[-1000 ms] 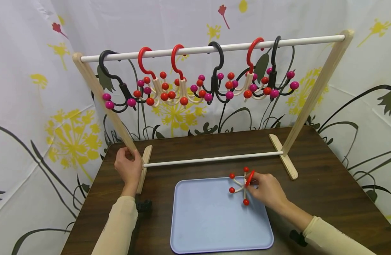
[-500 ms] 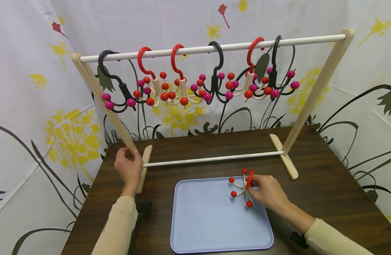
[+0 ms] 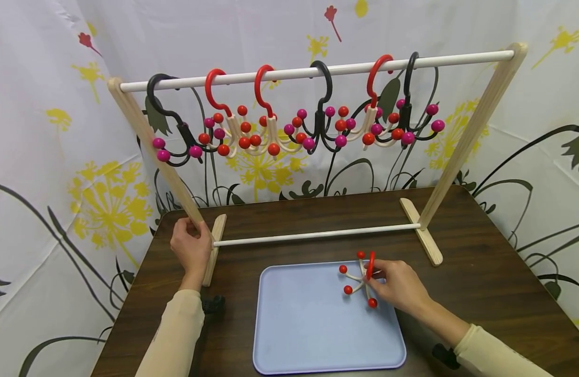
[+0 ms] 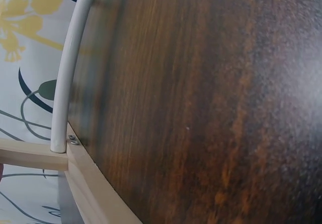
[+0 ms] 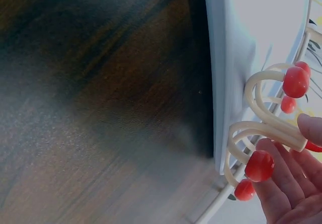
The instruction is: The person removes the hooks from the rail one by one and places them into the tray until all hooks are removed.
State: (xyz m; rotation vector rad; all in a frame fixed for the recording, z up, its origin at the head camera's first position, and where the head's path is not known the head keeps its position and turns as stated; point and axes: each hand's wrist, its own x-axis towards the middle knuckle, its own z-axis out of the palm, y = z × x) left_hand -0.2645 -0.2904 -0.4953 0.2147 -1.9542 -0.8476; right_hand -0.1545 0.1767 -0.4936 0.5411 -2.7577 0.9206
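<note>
Hanger (image 5: 282,134) pinched at tray's (image 3: 327,324) far right corner

The right hand (image 3: 399,283) grasps the red-hooked, cream-armed hanger between thumb and fingers, where hook meets arms. Its red-balled arms spread above the tray's far right corner; whether any touches the tray cannot be told. The left hand (image 3: 193,248) grips the wooden rack (image 3: 178,188) low on its left post, thumb and fingers around the wood, toward the desk's (image 3: 506,314) far left corner.

Six more hangers (image 3: 319,123) hang from the rack's white top rail (image 3: 296,74): black, red, red, black, red, black by hook, left to right. Magenta balls tip the black ones, red balls the others. Beyond the desk's far edge hangs a flower-printed cloth (image 3: 25,131).
</note>
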